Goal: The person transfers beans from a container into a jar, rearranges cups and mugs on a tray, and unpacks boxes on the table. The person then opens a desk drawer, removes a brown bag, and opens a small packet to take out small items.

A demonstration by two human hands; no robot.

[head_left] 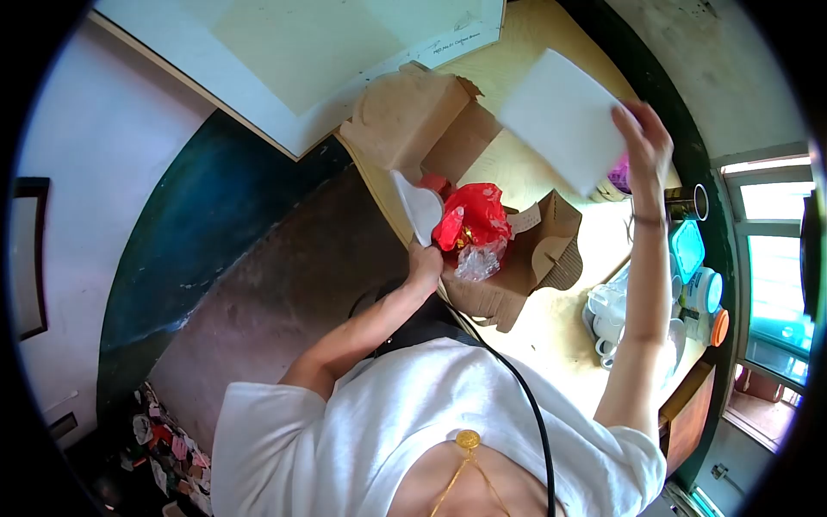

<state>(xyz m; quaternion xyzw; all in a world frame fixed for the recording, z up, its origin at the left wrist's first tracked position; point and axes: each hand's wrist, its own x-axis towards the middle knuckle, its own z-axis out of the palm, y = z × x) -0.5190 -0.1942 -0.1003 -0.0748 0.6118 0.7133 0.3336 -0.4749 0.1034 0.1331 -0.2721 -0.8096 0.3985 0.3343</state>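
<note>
Now the right hand (pixel 644 142) pinches a flat white sheet (pixel 551 121) by its edge, up over the table (pixel 521 30). The left hand (pixel 423 264) is by the near side of the open cardboard box (pixel 487 302), next to a white piece (pixel 422 211); I can't tell if its fingers are closed. Red plastic (pixel 485 207) pokes out of the box. Things look partway through being sorted, so the next move likely needs a spot to put the sheet.

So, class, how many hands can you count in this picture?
2. The left hand is at the lower end of a white piece, beside the red plastic; the right hand holds up a flat white sheet. No other hands show.
</note>
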